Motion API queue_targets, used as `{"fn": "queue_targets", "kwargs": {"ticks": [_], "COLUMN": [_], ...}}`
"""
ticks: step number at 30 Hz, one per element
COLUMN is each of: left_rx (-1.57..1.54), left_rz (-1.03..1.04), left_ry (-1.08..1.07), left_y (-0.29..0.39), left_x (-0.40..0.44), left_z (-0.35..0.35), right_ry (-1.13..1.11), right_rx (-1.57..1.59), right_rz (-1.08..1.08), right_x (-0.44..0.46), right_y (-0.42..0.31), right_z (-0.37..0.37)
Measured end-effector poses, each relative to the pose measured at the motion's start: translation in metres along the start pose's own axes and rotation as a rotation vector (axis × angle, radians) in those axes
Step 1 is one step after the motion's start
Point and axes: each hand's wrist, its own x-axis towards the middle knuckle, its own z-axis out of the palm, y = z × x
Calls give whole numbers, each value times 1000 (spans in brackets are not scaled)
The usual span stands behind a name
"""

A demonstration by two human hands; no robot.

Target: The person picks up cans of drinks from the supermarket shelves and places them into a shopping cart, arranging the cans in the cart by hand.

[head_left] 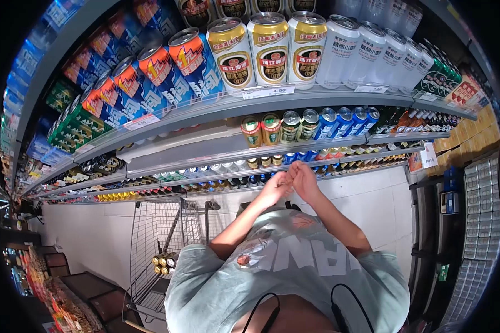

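As left hand (278, 187) meets right hand (303, 180), cans (289, 158) beyond

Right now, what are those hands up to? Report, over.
Left hand and right hand together, nothing visible held. Canned drinks on shelves ahead. Shopping cart at left, cans inside. No obstruction seen.

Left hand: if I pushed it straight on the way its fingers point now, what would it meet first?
Most likely the right hand: the left hand angles towards it, their fingers close together. Whether they touch is unclear. Past it lie the shelves, depth uncertain.
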Motion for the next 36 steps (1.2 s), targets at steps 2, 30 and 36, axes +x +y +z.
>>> {"fn": "queue_targets", "kwargs": {"ticks": [2, 30, 36], "left_rx": [312, 1498, 1514], "left_rz": [396, 303, 195], "left_ry": [112, -42, -40], "left_y": [43, 189, 186], "left_x": [2, 96, 90], "left_z": [-19, -126, -127], "right_ry": [-131, -886, -780], "right_rx": [-239, -2081, -2102], "right_rz": [-73, -166, 89], "right_x": [17, 199, 198], "right_y": [-33, -84, -78], "right_z": [33, 85, 87]}}
